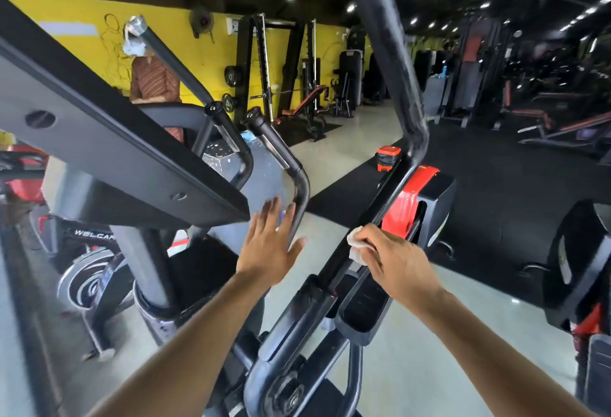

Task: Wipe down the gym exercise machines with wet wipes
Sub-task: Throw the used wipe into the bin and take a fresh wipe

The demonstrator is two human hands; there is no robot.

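Note:
I stand over a black elliptical trainer. Its long right arm bar (390,66) rises from lower centre to the top of the view. My right hand (393,261) grips a crumpled white wet wipe (357,246) and presses it against the lower part of that bar, beside the red and black housing (416,201). My left hand (269,244) is held up flat with straight, spread fingers, just in front of the curved inner handle (299,185); it holds nothing. Whether it touches the handle is unclear.
The console's underside (99,138) fills the upper left. A foot pedal (363,307) lies below my right hand. A person in a brown patterned top (155,81) stands by the yellow wall. An orange bin (387,158), benches, racks and another machine (582,267) surround me.

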